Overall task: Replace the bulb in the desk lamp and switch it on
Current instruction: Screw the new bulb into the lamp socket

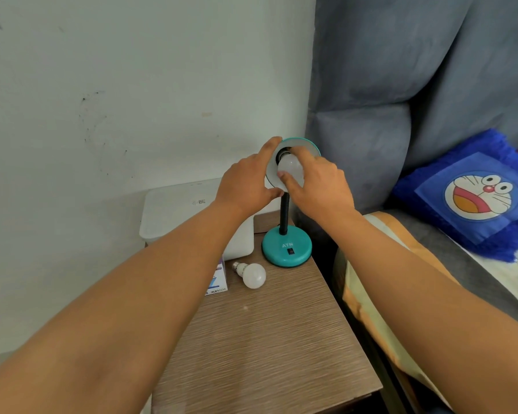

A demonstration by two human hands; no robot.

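A teal desk lamp stands at the back of a wooden bedside table (269,339), with its round base (287,248) and a black switch (290,251) facing me. Its shade (307,144) is tipped toward me. My left hand (247,182) grips the shade's left rim. My right hand (319,182) is closed around a white bulb (289,168) that sits at the black socket inside the shade. A second white bulb (251,274) lies loose on the table, left of the base.
A white plastic box (177,210) stands at the table's back left, with a small bulb carton (217,282) in front of it. A grey padded headboard (386,100) and a bed with a blue cartoon cushion (476,195) are to the right. A wall is behind.
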